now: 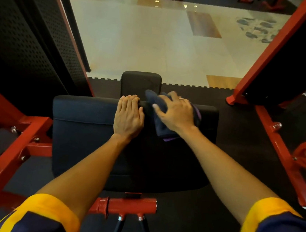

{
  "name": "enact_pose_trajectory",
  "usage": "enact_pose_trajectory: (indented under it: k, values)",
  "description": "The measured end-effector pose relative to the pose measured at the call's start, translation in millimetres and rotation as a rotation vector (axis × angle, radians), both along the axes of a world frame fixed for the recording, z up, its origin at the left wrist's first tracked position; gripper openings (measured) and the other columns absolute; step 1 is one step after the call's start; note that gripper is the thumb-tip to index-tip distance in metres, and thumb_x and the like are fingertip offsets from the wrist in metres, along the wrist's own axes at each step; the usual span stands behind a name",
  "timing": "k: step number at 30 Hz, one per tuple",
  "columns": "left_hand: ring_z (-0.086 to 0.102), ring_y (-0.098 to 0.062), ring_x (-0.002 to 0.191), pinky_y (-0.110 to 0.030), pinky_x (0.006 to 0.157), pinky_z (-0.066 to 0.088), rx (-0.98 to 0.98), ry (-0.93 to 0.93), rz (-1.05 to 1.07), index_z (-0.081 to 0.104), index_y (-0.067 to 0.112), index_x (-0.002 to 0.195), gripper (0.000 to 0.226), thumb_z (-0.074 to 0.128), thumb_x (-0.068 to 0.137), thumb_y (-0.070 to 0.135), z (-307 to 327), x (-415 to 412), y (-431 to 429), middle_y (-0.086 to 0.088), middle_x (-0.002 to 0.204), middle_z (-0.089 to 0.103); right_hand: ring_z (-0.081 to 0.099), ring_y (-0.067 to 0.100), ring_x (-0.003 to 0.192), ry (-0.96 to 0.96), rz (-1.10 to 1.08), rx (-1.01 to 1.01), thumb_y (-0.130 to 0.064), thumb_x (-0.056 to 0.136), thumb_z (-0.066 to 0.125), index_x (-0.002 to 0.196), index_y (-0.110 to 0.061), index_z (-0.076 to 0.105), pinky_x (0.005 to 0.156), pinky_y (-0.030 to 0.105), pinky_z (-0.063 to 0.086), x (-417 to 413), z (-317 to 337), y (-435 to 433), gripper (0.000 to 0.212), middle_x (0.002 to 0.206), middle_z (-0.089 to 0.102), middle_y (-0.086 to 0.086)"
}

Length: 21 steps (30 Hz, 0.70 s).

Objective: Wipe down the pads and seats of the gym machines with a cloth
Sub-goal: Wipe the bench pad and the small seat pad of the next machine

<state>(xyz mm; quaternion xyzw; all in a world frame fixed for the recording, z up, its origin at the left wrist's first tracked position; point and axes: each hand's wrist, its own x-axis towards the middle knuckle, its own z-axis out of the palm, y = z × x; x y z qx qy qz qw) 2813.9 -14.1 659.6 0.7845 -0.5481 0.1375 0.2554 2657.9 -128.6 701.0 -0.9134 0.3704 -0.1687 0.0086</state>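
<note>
Your right hand (175,112) presses the dark cloth (159,116) flat against the top edge of the wide black pad (82,118). This grip is a spread palm with fingers draped over the fabric, not a closed fist. Just to the left of it, your left hand (128,117) lies open and flat on the same pad, bracing and holding nothing. Beyond your fingertips, lower down, sits the smaller seat (141,81), probably not yet wiped. To do this stroke well, keep the palm weight even, sweep outward from the bracing hand toward the pad's right end, then cover the left half. Part of the cloth hangs below your wrist; gather it so it doesn't drag.
</note>
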Motion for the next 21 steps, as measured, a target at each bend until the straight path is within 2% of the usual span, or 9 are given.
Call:
enact_pose_trajectory:
  k: [3, 8, 12, 16, 19, 21]
  values:
    - [0.054, -0.031, 0.113, -0.046, 0.117, 0.031, -0.055, -0.011, -0.011, 0.055, 0.005, 0.123, 0.036, 0.038, 0.102, 0.029, 3, 1, 1, -0.016, 0.119, 0.059, 0.062, 0.029, 0.109, -0.004, -0.104, -0.004, -0.071, 0.095, 0.027, 0.135, -0.024, 0.059, 0.094, 0.042, 0.045, -42, 4, -32, 0.069, 0.126, 0.060, 0.004]
    - [0.054, -0.032, 0.112, -0.047, 0.116, 0.032, -0.066, -0.045, 0.002, 0.055, 0.005, 0.122, 0.034, 0.040, 0.101, 0.027, -1, -4, -3, -0.017, 0.118, 0.059, 0.058, 0.032, 0.120, 0.042, -0.092, 0.082, -0.068, 0.099, 0.035, 0.144, -0.026, 0.051, 0.102, 0.046, 0.040, -31, 11, -30, 0.063, 0.138, 0.056, 0.007]
    - [0.052, -0.033, 0.118, -0.049, 0.121, 0.025, -0.051, -0.004, 0.061, 0.055, 0.005, 0.123, 0.036, 0.035, 0.100, 0.026, 0, -11, -4, -0.017, 0.121, 0.057, 0.053, 0.033, 0.127, 0.122, 0.086, 0.132, -0.073, 0.097, 0.034, 0.147, -0.028, 0.048, 0.104, 0.047, 0.039, -12, 13, -21, 0.068, 0.143, 0.052, 0.006]
    - [0.042, -0.033, 0.135, -0.054, 0.125, 0.012, -0.006, 0.071, 0.160, 0.051, 0.005, 0.131, 0.044, 0.033, 0.100, 0.031, -3, -60, -24, -0.016, 0.134, 0.052, 0.055, 0.030, 0.124, 0.134, 0.288, 0.174, -0.073, 0.097, 0.038, 0.151, -0.036, 0.041, 0.102, 0.045, 0.042, -71, 18, -54, 0.066, 0.145, 0.050, 0.000]
    - [0.030, -0.031, 0.146, -0.052, 0.126, 0.004, -0.013, 0.149, 0.246, 0.048, 0.004, 0.138, 0.050, 0.031, 0.099, 0.031, -3, -96, -44, -0.016, 0.145, 0.047, 0.055, 0.029, 0.125, 0.135, 0.293, 0.250, -0.070, 0.097, 0.041, 0.151, -0.043, 0.037, 0.099, 0.045, 0.043, -122, 22, -91, 0.060, 0.147, 0.048, -0.006]
    - [0.027, -0.028, 0.149, -0.051, 0.126, 0.001, 0.001, 0.154, 0.248, 0.048, 0.005, 0.141, 0.054, 0.028, 0.099, 0.032, -2, -122, -63, -0.014, 0.149, 0.046, 0.053, 0.029, 0.128, 0.143, 0.249, 0.409, -0.070, 0.097, 0.044, 0.150, -0.045, 0.038, 0.100, 0.048, 0.042, -138, 22, -117, 0.058, 0.150, 0.049, -0.007]
